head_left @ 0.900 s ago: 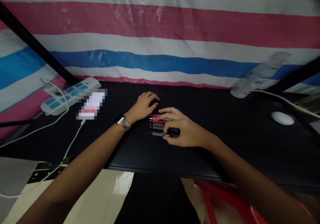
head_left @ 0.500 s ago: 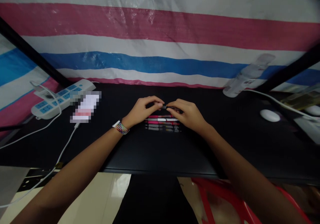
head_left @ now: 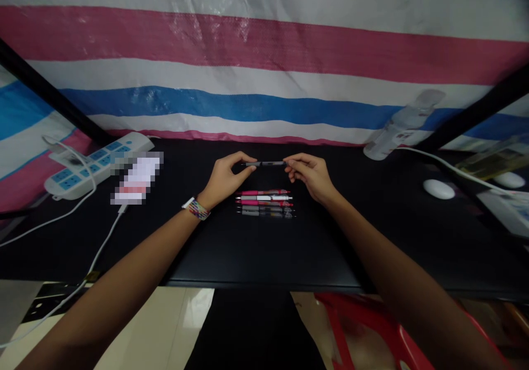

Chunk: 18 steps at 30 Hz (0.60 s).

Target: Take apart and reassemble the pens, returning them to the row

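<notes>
A dark pen point(head_left: 266, 164) is held level above the black table point(head_left: 256, 248), one end pinched by my left hand point(head_left: 226, 176), the other by my right hand point(head_left: 311, 176). Both hands are closed on it, thumb against fingertips. Just below them lies a neat row of several pens point(head_left: 264, 203), pink, white and grey ones, side by side on the table. A coloured band sits on my left wrist.
A white power strip point(head_left: 93, 163) with cables and a blurred-out object point(head_left: 136, 178) lie at the left. At the right back a clear plastic bottle point(head_left: 403, 127) lies on its side, with a white mouse point(head_left: 438, 188) and a cable nearby. A red chair shows under the table's front edge.
My hands left the row of pens and rose with one dark pen, then drew apart along it. The view also shifted a little to the right.
</notes>
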Each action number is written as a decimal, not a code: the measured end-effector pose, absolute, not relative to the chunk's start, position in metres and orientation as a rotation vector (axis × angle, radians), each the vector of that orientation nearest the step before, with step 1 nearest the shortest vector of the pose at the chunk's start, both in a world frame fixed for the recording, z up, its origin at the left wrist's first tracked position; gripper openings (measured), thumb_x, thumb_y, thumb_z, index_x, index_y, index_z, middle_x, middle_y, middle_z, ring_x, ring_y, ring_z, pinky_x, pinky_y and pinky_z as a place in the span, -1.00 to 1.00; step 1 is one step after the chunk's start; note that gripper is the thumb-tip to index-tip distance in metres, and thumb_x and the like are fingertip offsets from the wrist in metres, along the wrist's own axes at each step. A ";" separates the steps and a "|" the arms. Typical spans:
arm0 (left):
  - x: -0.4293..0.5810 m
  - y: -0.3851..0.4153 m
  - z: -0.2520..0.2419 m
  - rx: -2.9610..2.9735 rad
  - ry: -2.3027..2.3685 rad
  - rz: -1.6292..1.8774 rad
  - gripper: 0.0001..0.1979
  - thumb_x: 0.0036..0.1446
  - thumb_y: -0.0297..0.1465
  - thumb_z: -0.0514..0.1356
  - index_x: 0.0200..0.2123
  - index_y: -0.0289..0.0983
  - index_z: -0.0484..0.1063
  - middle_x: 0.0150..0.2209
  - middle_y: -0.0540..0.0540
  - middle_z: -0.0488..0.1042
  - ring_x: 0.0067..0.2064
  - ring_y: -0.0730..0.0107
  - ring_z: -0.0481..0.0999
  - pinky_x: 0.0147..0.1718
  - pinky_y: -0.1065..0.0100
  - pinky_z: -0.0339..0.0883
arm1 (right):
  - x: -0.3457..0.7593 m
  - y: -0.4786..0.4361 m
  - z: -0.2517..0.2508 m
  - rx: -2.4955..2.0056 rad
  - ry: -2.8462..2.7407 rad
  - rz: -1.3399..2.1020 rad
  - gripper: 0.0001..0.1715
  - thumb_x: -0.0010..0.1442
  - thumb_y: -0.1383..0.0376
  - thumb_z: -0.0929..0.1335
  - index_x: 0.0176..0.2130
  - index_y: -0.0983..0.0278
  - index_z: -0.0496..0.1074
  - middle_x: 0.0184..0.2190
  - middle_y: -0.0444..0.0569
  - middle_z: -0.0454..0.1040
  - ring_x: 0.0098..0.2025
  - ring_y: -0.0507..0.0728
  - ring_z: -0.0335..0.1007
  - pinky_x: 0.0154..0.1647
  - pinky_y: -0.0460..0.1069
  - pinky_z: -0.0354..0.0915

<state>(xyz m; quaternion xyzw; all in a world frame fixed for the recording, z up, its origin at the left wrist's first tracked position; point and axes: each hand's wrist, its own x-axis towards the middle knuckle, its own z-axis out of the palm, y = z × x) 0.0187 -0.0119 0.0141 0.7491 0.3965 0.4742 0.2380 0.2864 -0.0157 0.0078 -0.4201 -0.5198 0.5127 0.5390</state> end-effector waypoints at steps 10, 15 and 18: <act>0.015 -0.010 0.014 2.069 1.105 1.256 -0.83 0.38 -0.30 0.35 -0.10 -0.24 0.71 -0.12 -0.13 0.77 -0.11 0.20 0.71 -0.05 0.22 0.51 | 0.279 -0.013 0.002 -0.951 -1.129 1.299 -0.51 -0.05 0.01 0.74 -0.25 0.25 0.75 -0.39 -0.02 0.67 -0.42 0.06 0.51 -0.29 0.05 0.54; 0.015 -0.012 0.016 2.113 1.122 1.234 -0.79 0.40 -0.24 0.34 -0.12 -0.24 0.71 -0.18 -0.11 0.76 -0.20 0.24 0.68 -0.25 0.28 0.41 | 0.279 -0.013 0.001 -0.949 -1.121 1.301 -0.55 -0.03 0.03 0.73 -0.25 0.26 0.75 -0.39 -0.01 0.66 -0.39 0.08 0.52 -0.23 0.09 0.58; 0.015 -0.013 0.017 2.165 1.114 1.230 -0.79 0.43 -0.24 0.32 -0.13 -0.24 0.70 -0.19 -0.11 0.76 -0.22 0.27 0.67 -0.29 0.31 0.40 | 0.279 -0.014 0.001 -0.954 -1.101 1.321 -0.58 -0.01 0.06 0.73 -0.25 0.27 0.76 -0.39 0.00 0.66 -0.38 0.09 0.52 -0.20 0.10 0.59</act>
